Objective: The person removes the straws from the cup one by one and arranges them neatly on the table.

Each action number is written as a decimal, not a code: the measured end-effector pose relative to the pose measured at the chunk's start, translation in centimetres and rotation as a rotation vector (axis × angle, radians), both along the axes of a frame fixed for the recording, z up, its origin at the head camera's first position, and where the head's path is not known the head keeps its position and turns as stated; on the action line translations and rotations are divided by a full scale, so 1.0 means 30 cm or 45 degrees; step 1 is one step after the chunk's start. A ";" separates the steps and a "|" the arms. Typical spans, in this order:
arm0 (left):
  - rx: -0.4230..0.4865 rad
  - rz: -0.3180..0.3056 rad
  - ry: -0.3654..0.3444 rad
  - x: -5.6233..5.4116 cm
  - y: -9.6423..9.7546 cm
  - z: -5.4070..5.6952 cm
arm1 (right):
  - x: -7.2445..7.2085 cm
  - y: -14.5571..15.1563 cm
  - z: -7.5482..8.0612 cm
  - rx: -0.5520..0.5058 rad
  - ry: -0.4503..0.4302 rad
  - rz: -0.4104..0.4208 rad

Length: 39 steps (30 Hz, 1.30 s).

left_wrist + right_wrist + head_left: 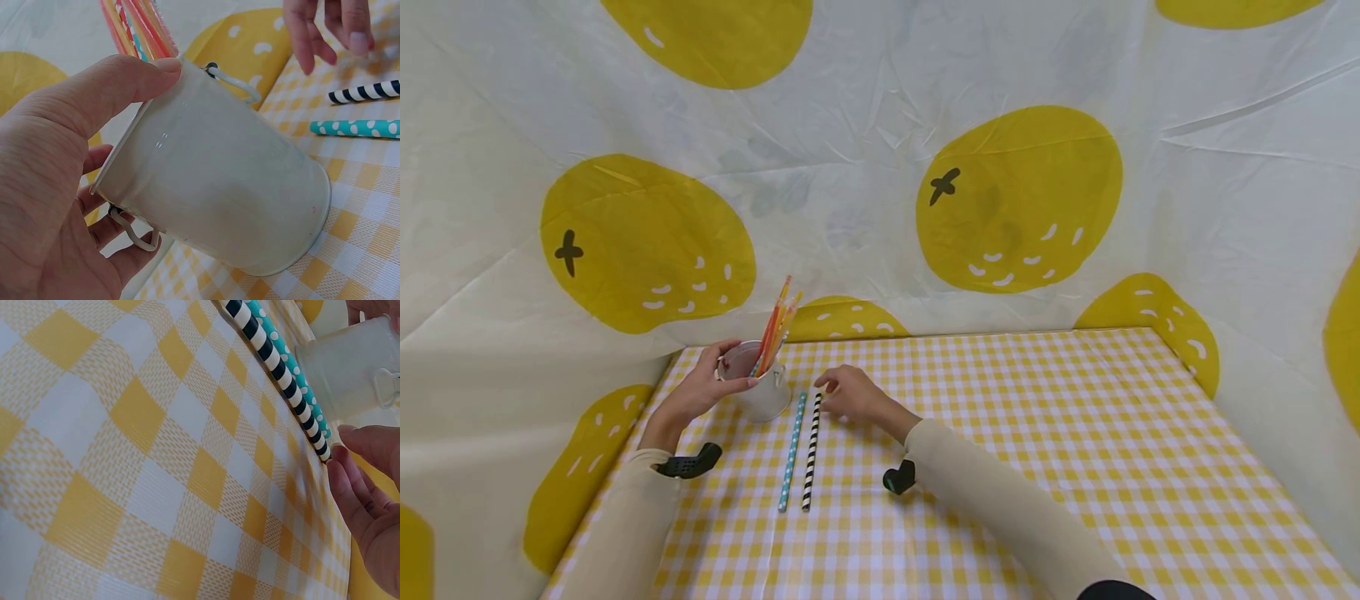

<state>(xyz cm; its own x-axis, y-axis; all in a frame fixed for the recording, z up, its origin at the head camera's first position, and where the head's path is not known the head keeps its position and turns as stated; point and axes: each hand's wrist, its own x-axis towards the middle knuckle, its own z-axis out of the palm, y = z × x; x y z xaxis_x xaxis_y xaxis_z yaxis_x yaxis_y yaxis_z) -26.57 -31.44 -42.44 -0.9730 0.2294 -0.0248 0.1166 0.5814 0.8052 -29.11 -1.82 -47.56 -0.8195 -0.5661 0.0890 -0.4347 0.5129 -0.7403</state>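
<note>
My left hand (696,389) grips the rim of a small white metal bucket (766,400), its thumb along the near side and its fingers round the far side. Red, orange and patterned drinking straws (772,332) stand in the bucket, leaning right. Beside it, two paper straws lie almost parallel on the cloth: one teal with white dots (792,454), one black-and-white striped (812,454). Near the far end of the striped straw is my right hand (852,395), fingers loosely bent and thumb apart from them. Nothing is pinched there; whether a fingertip touches the straw, I cannot tell.
A yellow-and-white checked cloth (1037,417) covers the table, stretching far to the right of the straws. Behind and to the left hangs a white sheet (835,200) printed with big yellow fruit. Small looped handles (234,82) stick out from the bucket's sides.
</note>
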 end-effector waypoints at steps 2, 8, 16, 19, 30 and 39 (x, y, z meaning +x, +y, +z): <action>0.002 -0.002 0.005 0.000 0.000 -0.003 | -0.006 0.006 0.003 -0.021 0.020 0.000; -0.002 -0.004 0.011 -0.004 -0.006 -0.012 | -0.014 0.025 0.024 -0.117 -0.001 -0.009; -0.021 -0.012 0.034 -0.016 -0.012 -0.020 | -0.008 0.035 0.063 -0.165 -0.020 -0.054; -0.031 -0.009 0.045 -0.018 -0.013 -0.022 | -0.007 0.039 0.073 -0.165 -0.019 -0.073; -0.042 -0.019 0.046 -0.016 -0.008 -0.015 | -0.017 0.048 0.108 -0.274 -0.037 -0.072; -0.038 -0.019 0.027 -0.015 -0.011 -0.016 | -0.022 0.040 0.140 -0.289 -0.040 -0.082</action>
<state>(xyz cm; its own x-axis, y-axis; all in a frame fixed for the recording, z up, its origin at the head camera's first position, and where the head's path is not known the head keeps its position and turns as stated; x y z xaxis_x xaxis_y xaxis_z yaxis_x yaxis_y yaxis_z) -27.01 -31.76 -42.93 -0.9699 0.2433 -0.0116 0.1420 0.6031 0.7849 -29.78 -0.61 -43.37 -0.8575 -0.4812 0.1819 -0.3814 0.3576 -0.8524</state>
